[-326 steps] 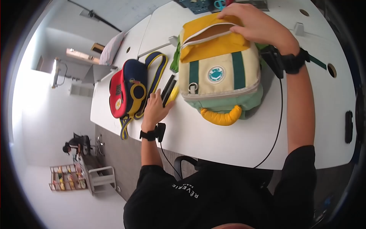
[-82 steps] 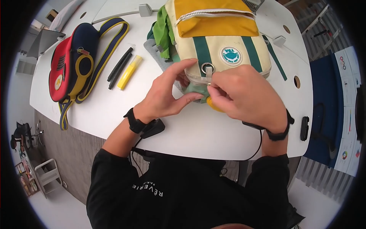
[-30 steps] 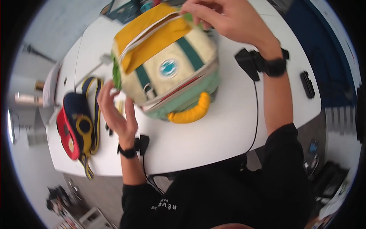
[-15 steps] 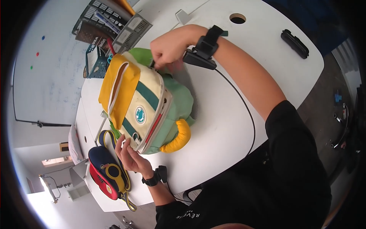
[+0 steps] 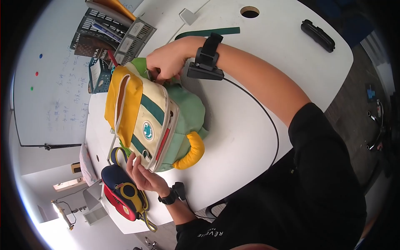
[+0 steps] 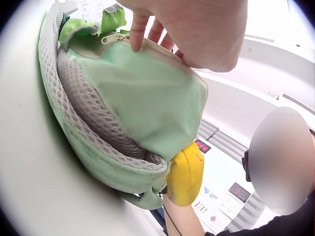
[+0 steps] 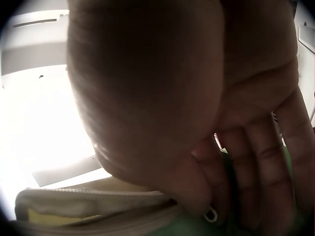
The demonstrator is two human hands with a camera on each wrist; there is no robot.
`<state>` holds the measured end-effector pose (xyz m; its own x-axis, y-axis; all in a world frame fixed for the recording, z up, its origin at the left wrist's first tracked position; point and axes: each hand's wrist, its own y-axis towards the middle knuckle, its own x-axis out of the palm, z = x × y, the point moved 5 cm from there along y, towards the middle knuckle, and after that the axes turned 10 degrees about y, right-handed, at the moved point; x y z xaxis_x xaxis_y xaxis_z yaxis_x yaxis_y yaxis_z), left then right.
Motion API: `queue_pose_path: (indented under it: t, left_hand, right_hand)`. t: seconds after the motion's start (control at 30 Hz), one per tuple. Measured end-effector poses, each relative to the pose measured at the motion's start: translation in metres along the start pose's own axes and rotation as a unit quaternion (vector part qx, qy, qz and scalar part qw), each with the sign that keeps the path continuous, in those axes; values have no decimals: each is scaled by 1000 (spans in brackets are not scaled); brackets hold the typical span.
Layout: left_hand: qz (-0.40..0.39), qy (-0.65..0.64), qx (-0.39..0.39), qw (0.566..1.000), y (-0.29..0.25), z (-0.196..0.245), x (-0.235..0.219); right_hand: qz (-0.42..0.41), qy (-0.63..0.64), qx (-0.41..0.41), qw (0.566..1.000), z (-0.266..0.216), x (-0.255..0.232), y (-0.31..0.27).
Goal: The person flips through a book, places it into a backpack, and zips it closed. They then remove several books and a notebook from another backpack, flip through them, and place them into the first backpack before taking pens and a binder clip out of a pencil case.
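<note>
Head: canvas bag [image 5: 156, 125] on the tabletop [image 5: 233, 125], set in from the near edge; badge [image 5: 148, 130] lettering illegible. Book [image 5: 92, 48] reads "USA"; rounded pouch [image 5: 123, 191] beside the left edge. Left wrist: left hand [image 6: 189, 32] holding the bag's zipped rim, above honeycomb mesh [image 6: 96, 101]. Right wrist: right hand [image 7: 192, 98] pinching a looped zip pull [image 7: 210, 215].

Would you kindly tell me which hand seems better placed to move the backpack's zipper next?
Probably the right hand: its thumb and a finger meet beside what looks like a zipper pull, while the left hand grips the backpack at its opposite side, seemingly steadying it.
</note>
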<state>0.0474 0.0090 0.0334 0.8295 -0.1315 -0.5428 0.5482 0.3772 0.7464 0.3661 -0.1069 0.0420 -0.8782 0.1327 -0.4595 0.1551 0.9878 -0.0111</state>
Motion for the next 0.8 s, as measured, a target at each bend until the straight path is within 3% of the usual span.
queue_pose_path:
  t: [0.23, 0.37, 0.53, 0.63, 0.8]
  left_hand:
    - [-6, 4, -5, 1000, -1, -3, -2]
    - [-3, -1, 4, 1000, 0, -3, -1]
    - [-3, -1, -6, 1000, -1, -3, -2]
    - [-1, 4, 10, 1000, -1, -2, 0]
    - [3, -18, -7, 1000, -2, -2, -1]
  right_hand:
    - [15, 5, -27, 1000, -4, -16, -14]
    - [23, -44, 4, 999, -20, -27, -36]
    - [50, -244, 0, 968, -60, -19, -48]
    - [27, -282, 41, 958, -81, -12, -59]
    - [66, -308, 4, 949, -95, -3, -69]
